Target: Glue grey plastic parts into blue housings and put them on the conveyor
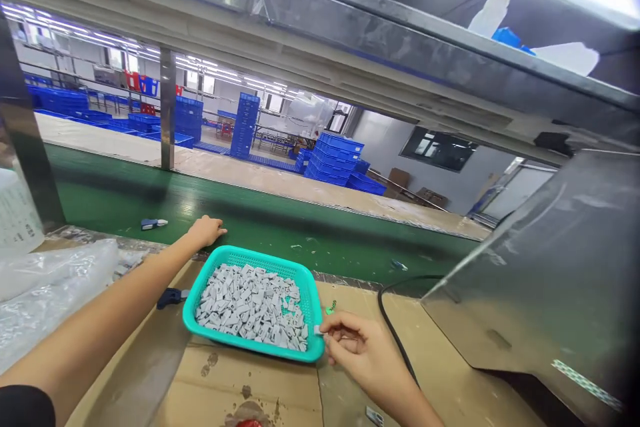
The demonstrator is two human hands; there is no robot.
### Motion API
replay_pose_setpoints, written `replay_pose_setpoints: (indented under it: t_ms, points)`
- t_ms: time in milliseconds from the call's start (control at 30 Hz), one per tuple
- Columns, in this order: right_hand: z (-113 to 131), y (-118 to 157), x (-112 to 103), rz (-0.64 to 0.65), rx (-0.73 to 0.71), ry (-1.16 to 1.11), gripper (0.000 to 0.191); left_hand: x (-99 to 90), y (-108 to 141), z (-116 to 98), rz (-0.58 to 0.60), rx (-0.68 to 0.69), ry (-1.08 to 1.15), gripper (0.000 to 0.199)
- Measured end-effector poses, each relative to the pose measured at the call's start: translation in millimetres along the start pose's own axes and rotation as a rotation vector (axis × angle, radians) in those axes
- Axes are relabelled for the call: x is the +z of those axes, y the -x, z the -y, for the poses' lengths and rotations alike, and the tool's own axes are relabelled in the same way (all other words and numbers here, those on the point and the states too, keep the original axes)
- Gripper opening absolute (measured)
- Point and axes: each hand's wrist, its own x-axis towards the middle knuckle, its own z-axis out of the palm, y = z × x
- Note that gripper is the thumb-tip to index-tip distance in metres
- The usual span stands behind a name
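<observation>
Clear plastic bagging [55, 293] lies crumpled at far left on the counter [425, 347], beside the forearm. Next, a blue-and-white clip-like piece [153, 224] rests on the green belt [280, 227], and a dark-blue-handled tool [170, 298] lies against the basket's left side. The left hand [206, 231] reaches over the belt just behind the basket, palm down; whether its grip is closed on anything I cannot tell. Turquoise and perforated, the basket [253, 349] holds a heap of grey pieces [250, 303]. At its right rim, the right hand's [361, 349] grip is clamped on one small grey piece [319, 330], pinched between thumb and fingertip. Farther right, a black cable [383, 320] curves past.
</observation>
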Motion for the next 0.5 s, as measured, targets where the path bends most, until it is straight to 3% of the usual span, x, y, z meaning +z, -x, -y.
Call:
replay_pose_setpoints:
  t_ms: [200, 367, 500]
  points:
    - [-14, 12, 11, -0.035, 0.152, -0.292, 0.017, -22.6, 35, -3, -0.075, -0.034, 0.242, 0.024]
    - [-13, 13, 11, -0.085, 0.145, -0.436, 0.028, -38.5, 98, -34, -0.165, 0.011, 0.587, 0.027]
    - [-11, 16, 10, -0.078, 0.215, -0.379, 0.034, -41.0, 151, -53, -0.034, 0.049, 1.126, 0.048]
